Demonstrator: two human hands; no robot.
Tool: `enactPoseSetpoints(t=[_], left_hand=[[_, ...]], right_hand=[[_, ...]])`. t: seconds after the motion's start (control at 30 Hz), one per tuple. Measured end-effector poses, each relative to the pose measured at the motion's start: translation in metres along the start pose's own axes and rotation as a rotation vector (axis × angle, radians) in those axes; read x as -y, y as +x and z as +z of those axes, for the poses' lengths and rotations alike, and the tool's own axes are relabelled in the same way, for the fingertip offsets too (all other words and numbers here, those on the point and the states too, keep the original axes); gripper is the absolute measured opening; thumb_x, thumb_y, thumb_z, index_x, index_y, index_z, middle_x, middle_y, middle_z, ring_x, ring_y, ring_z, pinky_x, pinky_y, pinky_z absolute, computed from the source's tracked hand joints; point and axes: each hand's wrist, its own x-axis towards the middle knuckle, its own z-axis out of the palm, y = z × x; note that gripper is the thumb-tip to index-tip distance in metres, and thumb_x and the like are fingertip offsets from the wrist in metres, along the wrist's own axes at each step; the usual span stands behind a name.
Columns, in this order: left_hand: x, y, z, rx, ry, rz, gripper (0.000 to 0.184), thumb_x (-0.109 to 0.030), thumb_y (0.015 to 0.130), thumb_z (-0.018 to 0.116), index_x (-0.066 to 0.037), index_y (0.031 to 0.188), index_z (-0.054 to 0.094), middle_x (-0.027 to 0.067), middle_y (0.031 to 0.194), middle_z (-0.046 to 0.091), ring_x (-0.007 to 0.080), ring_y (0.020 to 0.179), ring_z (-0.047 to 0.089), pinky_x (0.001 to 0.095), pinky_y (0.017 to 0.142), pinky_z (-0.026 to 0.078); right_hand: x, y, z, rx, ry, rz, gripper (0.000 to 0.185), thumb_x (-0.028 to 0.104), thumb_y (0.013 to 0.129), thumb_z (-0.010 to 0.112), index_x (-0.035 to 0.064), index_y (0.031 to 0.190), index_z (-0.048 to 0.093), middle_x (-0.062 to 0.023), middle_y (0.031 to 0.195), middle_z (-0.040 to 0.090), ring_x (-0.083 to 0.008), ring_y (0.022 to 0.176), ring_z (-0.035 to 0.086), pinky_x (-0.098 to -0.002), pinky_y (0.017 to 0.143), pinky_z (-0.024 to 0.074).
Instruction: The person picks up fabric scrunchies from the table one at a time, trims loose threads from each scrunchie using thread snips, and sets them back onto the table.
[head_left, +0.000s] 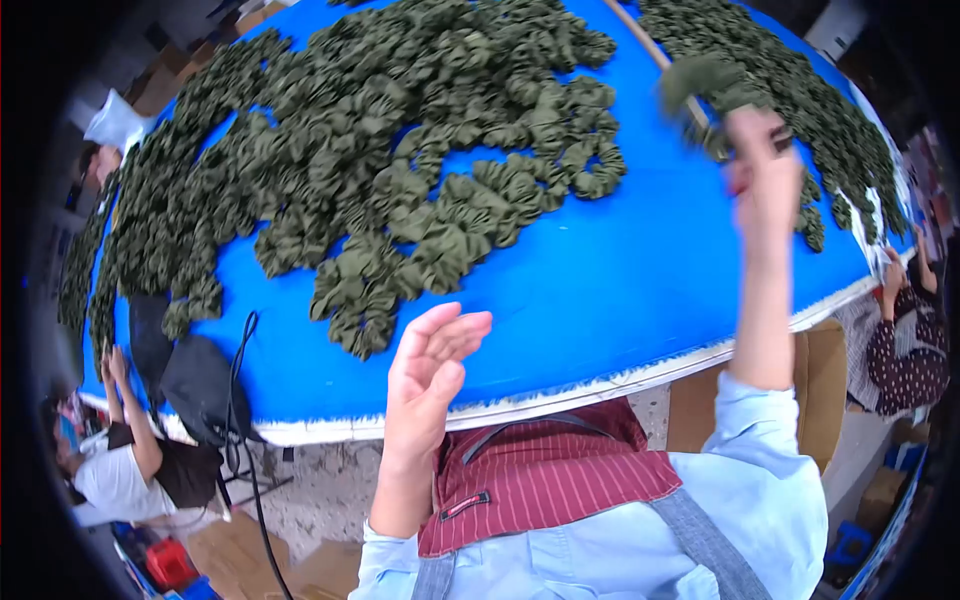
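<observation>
The right hand [765, 165] is up over the far right part of the blue table [620, 285], its fingers closed on a green scrunchie [705, 80]; the blur hides whether there is more than 1. The left hand [425, 375] is empty, palm turned inward and fingers loosely bent, over the near edge and close to the near tip of the large pile of scrunchies [400, 110]. That pile covers the far left of the table, while a 2nd pile [810, 90] lies along the far right edge, with a thin stick [640, 32] slanting between the 2. Whether the right hand also touches the stick, I cannot tell. If it knocks the stick, scrunchies from the 2 piles could mix. The rings are packed tight, so a pull on 1 might drag its neighbours along, and a loose hold on the soft cloth could let it drop short. A sleeve or forearm sweeping low might push the near scrunchies toward the frayed edge. At the near left, a black cable [232, 385] hangs beside a black bag [195, 390]; an arm catching its loop could tug both, close to a co-worker [150, 460].
</observation>
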Motion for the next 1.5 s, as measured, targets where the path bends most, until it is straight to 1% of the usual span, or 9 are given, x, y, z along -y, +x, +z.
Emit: enactPoseSetpoints(t=[0.03,0.17,0.33,0.4,0.6,0.7,0.93,1.1,1.5], left_hand=[[0.003,-0.001,-0.009,-0.009,0.004,-0.01,0.033,-0.012,0.086,0.057,0.0,0.116,0.046,0.0134,0.095,0.06,0.0185,0.088,0.057,0.0285,0.082,0.044],[0.01,0.0,-0.027,-0.051,-0.005,-0.009,0.031,-0.011,0.086,0.056,0.001,0.114,0.048,0.0131,0.097,0.06,0.0186,0.092,0.056,0.0291,0.086,0.042],[0.015,0.0,-0.031,-0.116,-0.01,0.015,0.027,-0.009,0.086,0.056,0.002,0.111,0.051,0.0125,0.097,0.06,0.018,0.092,0.056,0.0277,0.085,0.043],[0.015,-0.001,-0.033,-0.129,0.004,0.009,0.027,-0.009,0.087,0.055,0.002,0.111,0.051,0.0122,0.097,0.06,0.0176,0.092,0.056,0.0272,0.085,0.043],[0.016,-0.004,-0.032,-0.121,0.044,-0.011,0.027,-0.008,0.086,0.057,0.001,0.111,0.051,0.0119,0.098,0.059,0.017,0.092,0.056,0.0262,0.084,0.043],[0.012,-0.001,-0.032,-0.133,0.049,0.029,0.028,-0.007,0.085,0.058,0.001,0.111,0.051,0.0116,0.098,0.059,0.0171,0.091,0.056,0.0258,0.084,0.042],[-0.011,0.024,0.0,-0.323,0.185,0.412,0.031,-0.006,0.083,0.06,0.001,0.111,0.05,0.0111,0.1,0.058,0.0164,0.092,0.055,0.0241,0.083,0.041],[-0.025,0.021,0.002,-0.019,0.178,0.201,0.031,-0.007,0.083,0.06,0.001,0.111,0.05,0.0087,0.096,0.058,0.0127,0.086,0.054,0.0213,0.079,0.041],[-0.003,0.014,-0.003,-0.036,-0.018,0.015,0.019,-0.008,0.085,0.057,-0.001,0.102,0.052,0.0026,0.085,0.056,0.0056,0.072,0.048,0.0158,0.066,0.04]], right_hand=[[-0.006,0.033,-0.012,-0.112,0.112,-0.19,0.02,0.021,0.075,0.069,0.0065,0.086,0.059,0.0039,0.058,0.046,-0.0029,0.044,0.033,-0.0175,0.036,0.0218],[-0.031,0.042,-0.004,-0.157,0.089,-0.018,0.018,0.02,0.082,0.064,0.0087,0.094,0.058,0.0076,0.055,0.04,0.0,0.043,0.03,-0.0142,0.036,0.0178],[-0.059,-0.066,0.073,0.601,-0.195,-0.051,0.016,0.007,0.074,0.066,0.0055,0.091,0.065,0.0026,0.069,0.057,-0.004,0.053,0.039,-0.016,0.052,0.0334],[-0.073,-0.091,0.102,0.853,-0.164,-0.369,0.021,0.003,0.07,0.067,0.0054,0.091,0.063,-0.0002,0.093,0.057,-0.0056,0.053,0.039,-0.0181,0.049,0.0335],[-0.093,-0.112,0.136,0.837,-0.624,-0.782,0.024,-0.002,0.07,0.064,0.0039,0.093,0.06,-0.0025,0.098,0.055,-0.0073,0.055,0.043,-0.0191,0.049,0.0342],[-0.085,-0.103,0.136,0.782,-0.305,-0.767,0.025,-0.003,0.071,0.061,0.0035,0.095,0.058,-0.0007,0.094,0.056,-0.0069,0.058,0.044,-0.0189,0.049,0.0347],[0.001,-0.101,0.093,0.991,0.214,0.218,0.018,-0.001,0.076,0.058,0.0009,0.094,0.06,0.0017,0.071,0.056,-0.0042,0.058,0.043,-0.016,0.052,0.0347],[-0.004,-0.115,0.077,1.111,0.258,0.36,0.017,0.002,0.08,0.057,0.0003,0.096,0.061,0.0024,0.069,0.055,-0.0023,0.057,0.041,-0.0145,0.052,0.0327],[-0.025,-0.134,0.075,0.953,0.176,0.428,0.023,0.008,0.082,0.053,-0.0008,0.103,0.057,0.0007,0.065,0.049,-0.0028,0.048,0.034,-0.0142,0.041,0.0239]])
